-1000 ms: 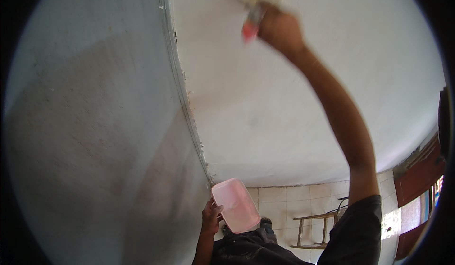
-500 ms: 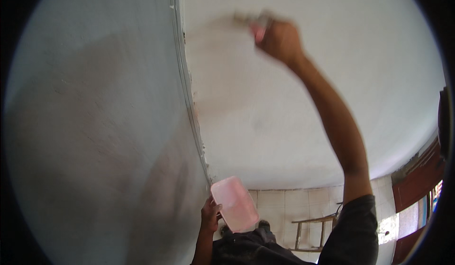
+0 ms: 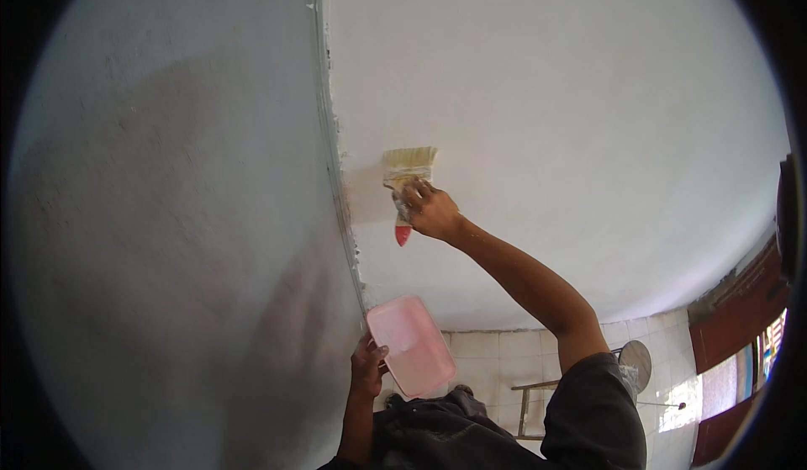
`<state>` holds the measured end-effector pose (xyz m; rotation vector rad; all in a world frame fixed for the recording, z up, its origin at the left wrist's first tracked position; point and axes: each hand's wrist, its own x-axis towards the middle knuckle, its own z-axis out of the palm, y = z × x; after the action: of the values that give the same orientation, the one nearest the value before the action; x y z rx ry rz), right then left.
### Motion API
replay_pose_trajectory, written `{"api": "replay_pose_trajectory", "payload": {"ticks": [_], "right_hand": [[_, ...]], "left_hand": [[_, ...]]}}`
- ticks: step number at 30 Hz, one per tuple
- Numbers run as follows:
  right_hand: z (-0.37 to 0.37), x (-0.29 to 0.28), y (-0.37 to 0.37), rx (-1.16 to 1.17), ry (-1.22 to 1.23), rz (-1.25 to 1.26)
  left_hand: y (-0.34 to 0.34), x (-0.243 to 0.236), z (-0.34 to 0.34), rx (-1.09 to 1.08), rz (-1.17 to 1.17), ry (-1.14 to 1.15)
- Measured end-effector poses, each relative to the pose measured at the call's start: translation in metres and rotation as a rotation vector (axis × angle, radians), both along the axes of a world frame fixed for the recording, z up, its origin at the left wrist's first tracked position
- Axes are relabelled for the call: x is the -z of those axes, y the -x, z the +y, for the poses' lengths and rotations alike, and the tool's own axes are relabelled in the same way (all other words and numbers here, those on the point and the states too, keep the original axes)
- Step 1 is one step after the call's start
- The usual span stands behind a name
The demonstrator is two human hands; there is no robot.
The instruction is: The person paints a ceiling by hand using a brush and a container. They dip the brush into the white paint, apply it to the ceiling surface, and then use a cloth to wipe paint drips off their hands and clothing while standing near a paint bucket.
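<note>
My right hand (image 3: 430, 209) grips a wide paintbrush (image 3: 409, 167) with pale bristles and a red-tipped handle. Its bristles point up and lie at the white wall (image 3: 572, 150), a little right of the corner; whether they press on it I cannot tell. Lower down, my left hand (image 3: 367, 367) is closed on the left edge of a pink rectangular plastic tub (image 3: 412, 348), the thumb over its rim. The tub is tilted, its inside facing me, with a paler patch in its upper part.
A grey wall (image 3: 185, 218) meets the white one at a rough, chipped corner strip (image 3: 336, 167) on the left. Below lies a pale tiled floor (image 3: 504, 348) with a wooden frame like a ladder (image 3: 525, 411) and a round-topped object (image 3: 635, 365). Red-brown woodwork (image 3: 731, 331) stands at the right.
My right hand has come down the white wall with the paintbrush, from near the top to mid-height, and the bristles now point up. My left hand and the tub have shifted slightly up and left.
</note>
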<state>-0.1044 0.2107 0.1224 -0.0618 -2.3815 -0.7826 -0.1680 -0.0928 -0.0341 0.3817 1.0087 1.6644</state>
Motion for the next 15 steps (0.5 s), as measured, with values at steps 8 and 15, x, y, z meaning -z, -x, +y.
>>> {"api": "replay_pose_trajectory", "payload": {"ticks": [8,15], "right_hand": [[-0.030,-0.047,0.007,0.015,0.558,0.087],[0.029,-0.208,0.004,0.166,0.080,0.253]], "left_hand": [[0.005,0.012,0.003,-0.016,-0.012,-0.026],[0.004,0.010,-0.002,-0.017,-0.010,-0.009]]}}
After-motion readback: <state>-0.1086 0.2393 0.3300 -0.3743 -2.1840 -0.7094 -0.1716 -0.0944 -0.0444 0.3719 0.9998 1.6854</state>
